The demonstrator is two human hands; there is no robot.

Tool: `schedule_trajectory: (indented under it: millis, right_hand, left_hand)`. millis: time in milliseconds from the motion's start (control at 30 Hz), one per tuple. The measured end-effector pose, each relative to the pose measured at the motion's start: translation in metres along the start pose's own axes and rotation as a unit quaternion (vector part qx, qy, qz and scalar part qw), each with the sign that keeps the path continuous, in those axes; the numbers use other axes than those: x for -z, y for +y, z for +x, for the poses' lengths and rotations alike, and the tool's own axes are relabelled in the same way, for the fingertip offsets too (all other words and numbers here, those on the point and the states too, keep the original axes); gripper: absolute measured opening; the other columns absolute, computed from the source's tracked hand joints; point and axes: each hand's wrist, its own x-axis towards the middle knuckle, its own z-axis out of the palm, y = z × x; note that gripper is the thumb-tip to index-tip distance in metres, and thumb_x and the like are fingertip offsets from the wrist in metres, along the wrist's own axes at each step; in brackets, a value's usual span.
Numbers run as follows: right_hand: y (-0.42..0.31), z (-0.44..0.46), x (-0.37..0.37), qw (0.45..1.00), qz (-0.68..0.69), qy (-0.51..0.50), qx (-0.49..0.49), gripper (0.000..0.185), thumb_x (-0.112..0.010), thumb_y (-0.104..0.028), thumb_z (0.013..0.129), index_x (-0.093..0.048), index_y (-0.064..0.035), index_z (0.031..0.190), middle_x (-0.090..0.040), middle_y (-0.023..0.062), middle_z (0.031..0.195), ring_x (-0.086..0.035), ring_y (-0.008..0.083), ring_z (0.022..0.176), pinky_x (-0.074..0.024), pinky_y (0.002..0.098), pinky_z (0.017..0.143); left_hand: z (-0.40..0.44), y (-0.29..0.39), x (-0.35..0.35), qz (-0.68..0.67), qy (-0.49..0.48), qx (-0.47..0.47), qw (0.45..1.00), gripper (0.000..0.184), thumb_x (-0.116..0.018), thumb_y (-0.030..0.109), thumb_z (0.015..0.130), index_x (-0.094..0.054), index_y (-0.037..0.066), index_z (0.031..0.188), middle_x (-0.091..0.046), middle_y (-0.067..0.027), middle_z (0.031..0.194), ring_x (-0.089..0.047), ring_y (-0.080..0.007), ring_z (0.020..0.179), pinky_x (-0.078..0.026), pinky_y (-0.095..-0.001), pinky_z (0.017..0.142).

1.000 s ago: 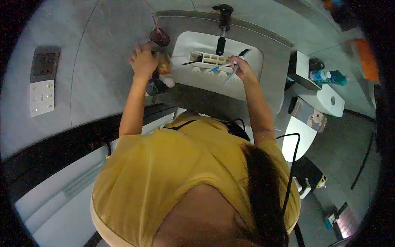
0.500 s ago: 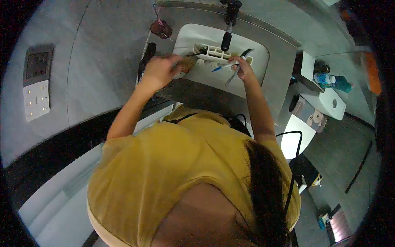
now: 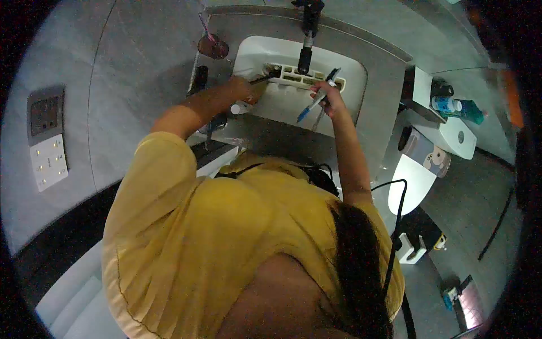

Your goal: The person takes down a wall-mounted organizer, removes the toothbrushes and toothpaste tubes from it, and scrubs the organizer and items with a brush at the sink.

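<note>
In the white sink lies a white compartmented holder, with a dark item at its left end. My right hand is closed around toothbrush-like sticks, one with a blue tip, over the sink's right part. At the sink's left edge my left hand is closed by a brownish bottle-like item with a white end. Its fingers are mostly hidden and dark, so its hold on that item is unclear.
A black faucet reaches over the sink. On the counter's left stand a dark red cup with a pink stick and a black item. To the right are bottles, a white toilet and a black cable.
My left hand has moved from the counter's left to the sink's left edge, its elbow now raised outward. The sticks in my right hand have turned, the blue tip pointing further down.
</note>
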Motion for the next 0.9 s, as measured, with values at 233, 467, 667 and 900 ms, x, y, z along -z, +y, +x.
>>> schedule_trajectory:
  millis: [233,467,667,900]
  right_hand:
    - [0.016,0.001,0.003,0.998,0.052,0.034,0.027,0.03,-0.058,-0.023,0.08,-0.052,-0.002,0.1,-0.061,0.0093,0.083,-0.06,0.0179,0.066,-0.0437,0.0221,0.045]
    - [0.012,0.009,0.003,0.999,0.012,0.04,0.0,0.024,-0.058,-0.025,0.079,-0.053,-0.0052,0.091,-0.06,0.0075,0.08,-0.061,0.0162,0.066,-0.0321,0.0185,0.035]
    - [0.014,0.01,0.001,0.998,0.037,0.039,0.01,0.023,-0.055,-0.023,0.08,-0.053,-0.0051,0.094,-0.06,0.0085,0.08,-0.062,0.0169,0.067,-0.031,0.0178,0.034]
    - [0.018,0.026,0.017,0.998,0.051,-0.02,0.011,0.022,-0.058,-0.026,0.08,-0.055,-0.0055,0.089,-0.059,0.0046,0.076,-0.061,0.0163,0.063,-0.0357,0.0184,0.037]
  left_hand:
    - [0.021,-0.017,-0.052,0.012,0.076,0.039,0.996,0.042,-0.046,0.036,0.085,-0.054,0.002,0.108,-0.06,-0.0177,0.091,-0.059,-0.0334,0.077,-0.047,-0.0464,0.068]
    - [0.043,-0.033,-0.079,-0.004,0.183,0.094,0.979,0.047,-0.044,0.04,0.086,-0.053,0.0,0.109,-0.059,-0.0182,0.091,-0.059,-0.0333,0.073,-0.047,-0.0488,0.066]
    - [0.024,-0.025,-0.018,0.098,0.0,-0.032,0.995,0.036,-0.044,0.027,0.087,-0.047,0.006,0.116,-0.06,-0.0158,0.085,-0.059,-0.0298,0.065,-0.049,-0.0375,0.052]
    - [0.012,-0.046,0.045,-0.046,-0.097,-0.046,0.993,0.032,-0.034,0.027,0.09,-0.057,0.006,0.098,-0.06,-0.0155,0.085,-0.059,-0.0288,0.074,-0.047,-0.0416,0.067]
